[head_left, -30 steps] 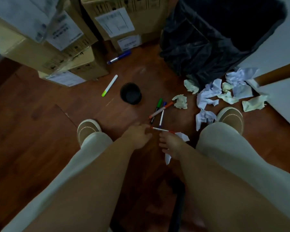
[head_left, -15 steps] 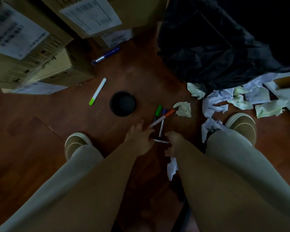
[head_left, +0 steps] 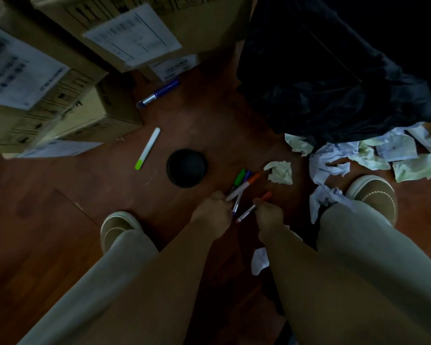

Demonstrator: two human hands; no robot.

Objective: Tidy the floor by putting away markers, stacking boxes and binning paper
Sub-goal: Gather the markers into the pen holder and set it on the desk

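Observation:
My left hand [head_left: 213,212] is closed on the tail of an orange-capped marker [head_left: 244,186] among a small pile with a green marker [head_left: 239,177] and a purple one [head_left: 241,192]. My right hand [head_left: 269,215] grips a red-capped marker [head_left: 255,206], held just above the floor. A round black pen holder [head_left: 186,168] stands on the floor left of the pile. A white marker with a green cap [head_left: 147,148] and a blue marker [head_left: 158,93] lie farther away. Crumpled paper [head_left: 280,172] lies right of the pile.
Cardboard boxes [head_left: 67,113] with labels are stacked at the upper left. A black bin bag [head_left: 329,78] fills the upper right, with more crumpled paper [head_left: 363,155] at its foot. My shoes [head_left: 373,195] and knees frame the hands. The floor is dark wood.
The red-capped marker has turned from lying flat between my hands to being lifted at an angle in my right hand. My left hand has closed on the orange-capped marker. The camera moved closer.

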